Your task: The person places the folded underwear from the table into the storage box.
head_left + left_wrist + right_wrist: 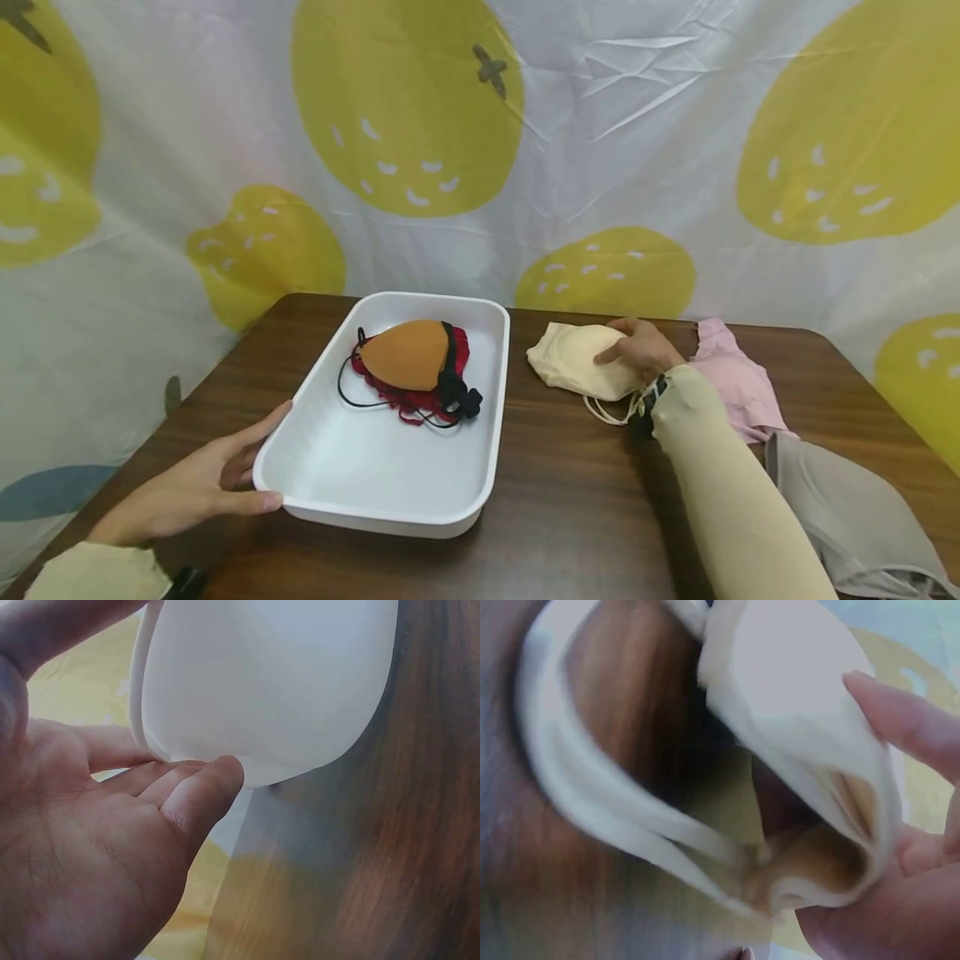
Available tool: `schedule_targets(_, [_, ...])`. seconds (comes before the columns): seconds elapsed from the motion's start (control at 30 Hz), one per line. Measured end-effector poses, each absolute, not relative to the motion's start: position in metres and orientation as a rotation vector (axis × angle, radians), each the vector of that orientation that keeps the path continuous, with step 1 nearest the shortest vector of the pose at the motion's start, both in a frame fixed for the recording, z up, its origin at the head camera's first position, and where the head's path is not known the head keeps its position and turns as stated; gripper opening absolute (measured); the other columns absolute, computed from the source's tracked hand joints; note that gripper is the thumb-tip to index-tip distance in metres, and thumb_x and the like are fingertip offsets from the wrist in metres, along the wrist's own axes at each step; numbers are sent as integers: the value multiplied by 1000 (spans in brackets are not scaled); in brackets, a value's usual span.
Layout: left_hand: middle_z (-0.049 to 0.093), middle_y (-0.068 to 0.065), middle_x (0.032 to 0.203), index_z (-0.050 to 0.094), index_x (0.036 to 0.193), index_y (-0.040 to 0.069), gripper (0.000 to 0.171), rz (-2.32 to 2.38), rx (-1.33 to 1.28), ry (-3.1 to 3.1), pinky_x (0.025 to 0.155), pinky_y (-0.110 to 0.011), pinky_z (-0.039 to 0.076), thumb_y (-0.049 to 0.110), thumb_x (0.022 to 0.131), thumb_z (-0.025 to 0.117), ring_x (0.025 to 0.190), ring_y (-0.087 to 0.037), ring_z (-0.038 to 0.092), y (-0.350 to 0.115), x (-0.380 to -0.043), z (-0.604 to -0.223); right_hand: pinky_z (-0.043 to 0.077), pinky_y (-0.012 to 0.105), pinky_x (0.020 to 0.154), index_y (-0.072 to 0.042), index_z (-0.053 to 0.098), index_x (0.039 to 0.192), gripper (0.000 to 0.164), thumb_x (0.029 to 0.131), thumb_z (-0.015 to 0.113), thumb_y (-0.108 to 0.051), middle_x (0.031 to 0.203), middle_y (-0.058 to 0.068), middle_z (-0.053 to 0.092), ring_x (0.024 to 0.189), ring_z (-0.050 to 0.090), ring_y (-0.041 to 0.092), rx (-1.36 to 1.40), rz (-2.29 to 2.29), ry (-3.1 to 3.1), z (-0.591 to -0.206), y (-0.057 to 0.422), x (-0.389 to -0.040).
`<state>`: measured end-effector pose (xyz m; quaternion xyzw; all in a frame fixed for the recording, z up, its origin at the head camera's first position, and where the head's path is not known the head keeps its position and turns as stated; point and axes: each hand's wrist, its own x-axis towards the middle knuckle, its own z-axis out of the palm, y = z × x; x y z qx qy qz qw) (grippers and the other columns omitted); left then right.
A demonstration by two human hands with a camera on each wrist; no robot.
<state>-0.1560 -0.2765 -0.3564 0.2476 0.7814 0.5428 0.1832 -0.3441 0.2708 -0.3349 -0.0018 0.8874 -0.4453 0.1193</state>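
My left hand (198, 479) grips the near left corner of a white plastic tray (367, 471), thumb at the near side and fingers along the left side. The left wrist view shows those fingers against the outer wall of the tray (262, 682). On the right, my right hand (643, 346) holds a cream bra (573, 358) between thumb and fingers. Up close, the bra (802, 690) is folded, and its straps (577, 791) hang in a loop. Inside the tray, an orange bra (408, 354) with black trim and straps lies on a red garment (462, 350).
A pink bra (738, 383) lies on the brown wooden table (570, 508) to the right of my right hand. Nearer, beside my right forearm, is a grey bra (847, 508). A fruit-patterned curtain (600, 150) hangs behind the table.
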Motion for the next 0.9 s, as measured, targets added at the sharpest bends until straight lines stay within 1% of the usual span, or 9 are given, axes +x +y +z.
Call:
schedule_targets(0.03, [-15, -32, 163, -11, 160, 7, 100, 1528, 695, 2204, 96, -13, 50, 3, 95, 65, 130, 15, 43, -276, -156, -357, 47, 45, 103, -1, 26, 157, 83, 90, 73, -17, 160, 29, 27, 135, 40, 39, -11, -1318, 2594, -335, 271, -344])
schedule_targets(0.07, [-14, -32, 163, -11, 160, 7, 100, 1527, 691, 2202, 96, -13, 50, 3, 96, 65, 130, 15, 43, -276, -156, -357, 49, 42, 101, -1, 27, 157, 82, 90, 72, -16, 159, 29, 28, 131, 44, 37, -12, -1348, 2583, -335, 271, -343])
schedule_targets(0.13, [-13, -32, 164, -11, 160, 8, 100, 1527, 687, 2200, 96, -13, 50, 4, 96, 65, 129, 15, 44, -276, -156, -356, 52, 33, 90, 0, 30, 156, 79, 90, 72, -14, 155, 29, 34, 116, 53, 29, -25, -1398, 2580, -334, 271, -342])
schedule_targets(0.2, [-13, -33, 163, -11, 160, 7, 100, 1530, 699, 2195, 96, -13, 50, 3, 95, 65, 130, 14, 44, -275, -156, -356, 53, 26, 77, 0, 31, 155, 77, 90, 71, -12, 150, 28, 40, 98, 58, 18, -41, -1446, 2579, -333, 269, -339])
schedule_targets(0.27, [-13, -33, 163, -10, 160, 6, 99, 1534, 714, 2195, 97, -13, 50, 3, 95, 65, 130, 13, 44, -275, -157, -356, 55, 23, 70, -1, 31, 155, 77, 89, 70, -6, 140, 24, 46, 85, 59, 11, -42, -1565, 2519, -329, 265, -337])
schedule_targets(0.33, [-12, -33, 163, -10, 160, 6, 99, 1537, 718, 2205, 97, -13, 50, 3, 95, 65, 130, 13, 44, -275, -157, -357, 57, 23, 67, -2, 30, 156, 79, 88, 70, -2, 135, 21, 47, 78, 60, 7, -56, -1650, 2478, -322, 259, -334])
schedule_targets(0.63, [-12, -32, 164, -9, 160, 7, 100, 1509, 662, 2242, 96, -10, 48, 5, 95, 67, 128, 18, 42, -277, -156, -356, 59, 28, 67, -6, 37, 151, 76, 85, 70, 6, 121, 11, 48, 75, 64, 9, -117, -1792, 2409, -290, 239, -322])
schedule_targets(0.77, [-12, -32, 164, -9, 160, 7, 100, 1514, 669, 2234, 96, -10, 48, 5, 95, 66, 128, 17, 42, -277, -156, -356, 59, 28, 68, -7, 38, 150, 75, 85, 70, 6, 121, 11, 46, 77, 63, 10, -102, -1816, 2360, -280, 232, -315])
schedule_targets(0.9, [-12, -34, 163, -10, 160, 5, 99, 1527, 707, 2217, 97, -12, 49, 4, 95, 66, 130, 14, 45, -277, -156, -355, 59, 28, 69, -8, 38, 151, 75, 84, 71, 6, 124, 11, 45, 79, 64, 10, -130, -1816, 2342, -269, 225, -308])
